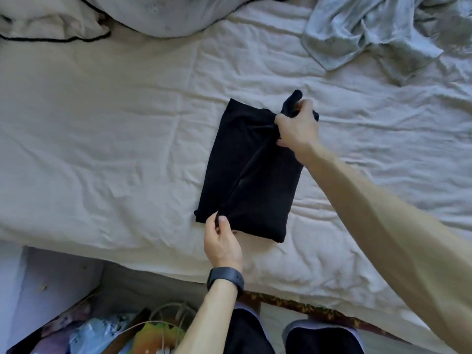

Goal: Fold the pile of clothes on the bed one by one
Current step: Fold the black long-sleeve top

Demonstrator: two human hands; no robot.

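From the head camera, a black knitted garment folded into a rough upright rectangle (pixel 245 169) lies flat on the cream, wrinkled sheet of the bed (pixel 115 149); everything else is placed from this garment. At its near edge, a little left of the middle, the left hand (pixel 222 241) pinches a raised ridge of the black cloth between thumb and forefinger, with the other fingers curled loosely below; a black band watch (pixel 224 277) sits on that wrist. The ridge runs as a diagonal crease from this pinch up across the garment to its far right corner. There the right hand (pixel 297 126) grips the cloth, its fingers curled round a bunched end, a dark tuft of which sticks out above the knuckles; the bare forearm reaches in from the near right. Well beyond the garment to the far right lies a crumpled pale grey-blue garment (pixel 370 34), loose and unfolded. Straight beyond and to the left is a grey-white rumpled pillow (pixel 166 14), and further left of that a cream cloth edged with black piping (pixel 51 24). Nearer than the garment, past the sheet's edge, a patterned brown strip of the bed frame (pixel 306 306) shows, and off to the near left a heap of coloured bags and wires (pixel 115 333) on the floor.
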